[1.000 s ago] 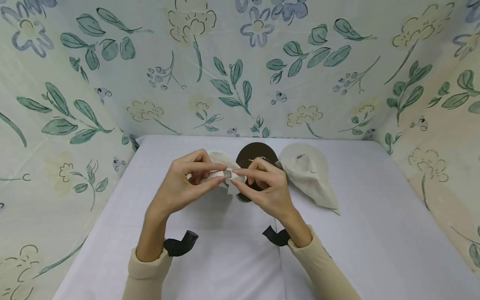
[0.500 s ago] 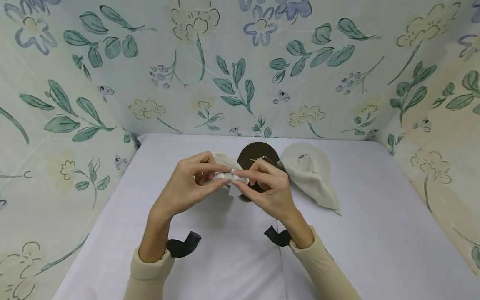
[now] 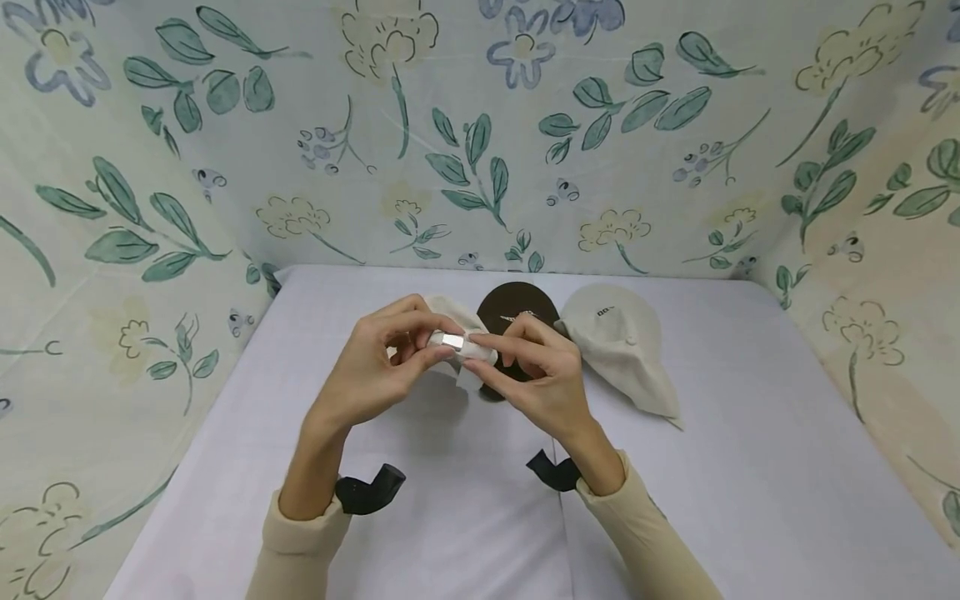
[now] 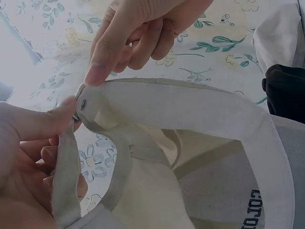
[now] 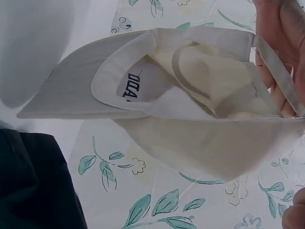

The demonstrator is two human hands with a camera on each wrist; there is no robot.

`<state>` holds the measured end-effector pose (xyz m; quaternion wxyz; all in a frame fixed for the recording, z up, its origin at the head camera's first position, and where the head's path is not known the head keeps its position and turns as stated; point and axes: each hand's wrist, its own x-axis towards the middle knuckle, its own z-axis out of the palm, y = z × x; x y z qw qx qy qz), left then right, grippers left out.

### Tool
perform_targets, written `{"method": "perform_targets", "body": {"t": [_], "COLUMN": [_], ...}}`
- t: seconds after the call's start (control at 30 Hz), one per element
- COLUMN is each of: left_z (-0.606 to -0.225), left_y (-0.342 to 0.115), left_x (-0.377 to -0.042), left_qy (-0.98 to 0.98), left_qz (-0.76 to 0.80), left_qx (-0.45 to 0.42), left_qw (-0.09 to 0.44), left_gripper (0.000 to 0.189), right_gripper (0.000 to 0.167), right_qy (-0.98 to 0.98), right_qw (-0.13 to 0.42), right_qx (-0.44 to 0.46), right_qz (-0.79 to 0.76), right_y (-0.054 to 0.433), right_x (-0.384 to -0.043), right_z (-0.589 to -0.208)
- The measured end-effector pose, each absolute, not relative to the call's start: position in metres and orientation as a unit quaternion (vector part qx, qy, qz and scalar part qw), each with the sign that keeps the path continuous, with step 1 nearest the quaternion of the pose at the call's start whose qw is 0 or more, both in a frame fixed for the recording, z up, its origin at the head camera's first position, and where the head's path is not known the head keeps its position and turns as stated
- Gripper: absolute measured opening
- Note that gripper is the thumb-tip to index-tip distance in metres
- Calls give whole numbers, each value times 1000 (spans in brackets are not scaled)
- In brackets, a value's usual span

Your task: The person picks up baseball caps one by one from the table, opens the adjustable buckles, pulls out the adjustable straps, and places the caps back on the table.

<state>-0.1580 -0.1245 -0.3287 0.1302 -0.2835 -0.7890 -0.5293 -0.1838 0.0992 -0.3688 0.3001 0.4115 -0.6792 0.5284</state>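
Note:
A cream baseball cap (image 4: 190, 105) hangs from both hands by its back strap (image 4: 66, 176). My left hand (image 3: 371, 358) pinches the strap between thumb and fingertips, just left of a shiny metal buckle (image 3: 452, 341). On the other side of it, my right hand (image 3: 536, 367) pinches the strap end with thumb and index finger. In the head view the hands cover part of the cap. Its brim (image 5: 71, 81), open inside and dark lettering (image 5: 132, 87) show in the right wrist view.
A dark brown cap (image 3: 517, 300) lies on the white-covered table (image 3: 750, 433) behind the right hand. Beside it lies another cream cap (image 3: 622, 346), its crown toward the front. Floral cloth (image 3: 480, 125) walls the back and sides. Black mounts (image 3: 371, 490) sit at both wrists.
The strap has turned between the fingers, so the buckle now faces up and glints. The left fingertips have shifted slightly; the right hand holds nearly the same place.

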Motion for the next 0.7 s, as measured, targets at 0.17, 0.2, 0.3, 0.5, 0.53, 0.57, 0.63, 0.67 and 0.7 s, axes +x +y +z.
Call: {"method": "perform_targets", "body": {"t": [0.17,0.2,0.3,0.5,0.53,0.57,0.63,0.67,0.7], "left_z": [-327,-327,-327,-326,-325,-325,-323,-323,-323], "left_y": [-127,-127,-128,-128,-129,-129,-130,-131,-131], "left_x": [-157,-157,-157,-157,-157,-156,-155,-155,-154], "left_qy": [-763,-758,-747,-746,-749,-753,-760,-765,-769], "left_qz": [-553,-557,-569,-575,-572,-568,-557,-551,-544], "left_qx": [-297,-299,-300,-293,-293,-293,-294,-295,-297], "left_qw": [157,161,167,161,160,158,156,156,156], "left_gripper": [22,21,20,19,19,19,20,20,20], "right_gripper": [27,29,27,17,17,17,17,17,17], "right_qy": [-663,-660,-646,-623,-620,-619,-618,-617,-617], "right_qw": [334,342,365,410,418,425,434,437,440], "right_qx": [418,416,414,424,425,425,427,428,431], "right_qz": [524,524,526,514,510,506,497,494,491], "right_y": [97,96,93,88,88,88,89,89,90], "right_x": [-185,-185,-184,-182,-182,-182,-182,-182,-182], "right_z": [-372,-372,-373,-373,-372,-372,-372,-371,-371]}}
